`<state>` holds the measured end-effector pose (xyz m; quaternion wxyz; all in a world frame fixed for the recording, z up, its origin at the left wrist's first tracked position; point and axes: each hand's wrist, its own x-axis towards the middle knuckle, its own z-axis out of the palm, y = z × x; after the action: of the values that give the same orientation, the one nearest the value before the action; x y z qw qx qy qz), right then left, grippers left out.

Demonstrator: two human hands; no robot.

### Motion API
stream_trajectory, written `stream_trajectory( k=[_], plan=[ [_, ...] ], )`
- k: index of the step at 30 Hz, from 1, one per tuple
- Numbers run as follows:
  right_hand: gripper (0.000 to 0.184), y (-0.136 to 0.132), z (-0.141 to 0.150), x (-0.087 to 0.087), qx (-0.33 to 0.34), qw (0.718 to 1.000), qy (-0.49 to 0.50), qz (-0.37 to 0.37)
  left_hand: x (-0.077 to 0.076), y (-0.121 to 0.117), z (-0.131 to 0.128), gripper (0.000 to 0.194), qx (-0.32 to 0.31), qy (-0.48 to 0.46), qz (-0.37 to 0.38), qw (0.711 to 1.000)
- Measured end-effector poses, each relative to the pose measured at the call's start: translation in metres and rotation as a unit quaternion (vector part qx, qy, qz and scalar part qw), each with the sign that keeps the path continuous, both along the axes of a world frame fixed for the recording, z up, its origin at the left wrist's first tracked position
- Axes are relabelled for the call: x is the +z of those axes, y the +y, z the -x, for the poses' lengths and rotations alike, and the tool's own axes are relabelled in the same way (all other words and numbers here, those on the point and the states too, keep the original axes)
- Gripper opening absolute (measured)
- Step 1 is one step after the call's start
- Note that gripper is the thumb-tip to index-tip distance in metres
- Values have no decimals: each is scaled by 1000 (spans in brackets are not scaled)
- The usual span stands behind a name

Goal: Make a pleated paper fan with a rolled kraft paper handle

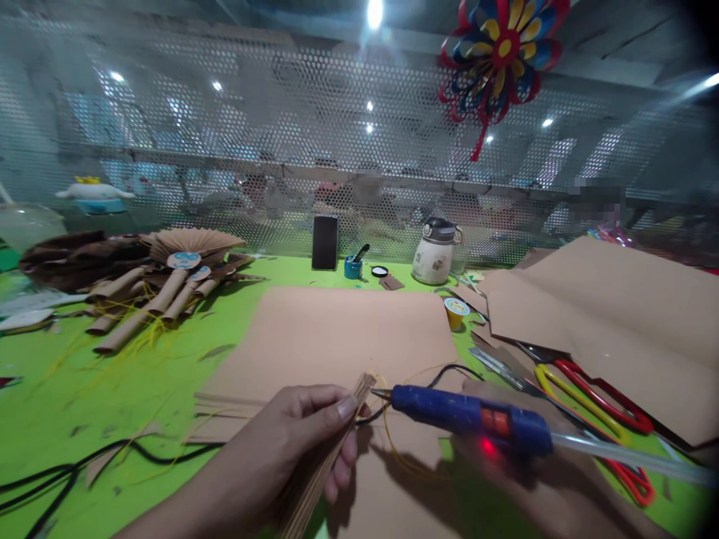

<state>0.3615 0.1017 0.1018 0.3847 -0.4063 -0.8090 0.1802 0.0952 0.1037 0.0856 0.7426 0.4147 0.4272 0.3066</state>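
My left hand (314, 430) is closed around a narrow stack of folded brown paper (323, 479), thumb on top, its end tilted up and away from me. A blue hot glue gun (449, 408) is in my right hand (494, 457), which is mostly hidden behind its body. The gun's metal nozzle is at the upper end of the folded paper; whether they touch I cannot tell. A red light glows on the gun, and a clear glue stick (623, 453) sticks out of its back. Thin yellow string (387, 434) hangs near the nozzle.
Brown paper sheets (348, 322) lie under my hands, with more sheets (607, 322) at right. Red-handled scissors (595, 389) and yellow-handled ones (578, 397) rest beside the gun. A bottle (432, 254), a blue jar (353, 267) and a phone (325, 243) stand behind. Paper fans (185, 262) and a black cord (112, 445) are left.
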Motion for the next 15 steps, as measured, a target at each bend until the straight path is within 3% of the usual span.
stream_trajectory(
  k=[3, 7, 15],
  plan=[
    [22, -3, 2, 2, 20, 999, -7, 27, -1, 0, 1, 41, 4, 9, 0, 1000],
    [17, -9, 5, 8, -6, 999, -6, 33, 3, -1, -1, 40, 6, 18, 2, 1000],
    [22, -11, 7, 12, -23, 999, -10, 21, -4, -3, -2, 42, -6, -15, -2, 1000]
  ],
)
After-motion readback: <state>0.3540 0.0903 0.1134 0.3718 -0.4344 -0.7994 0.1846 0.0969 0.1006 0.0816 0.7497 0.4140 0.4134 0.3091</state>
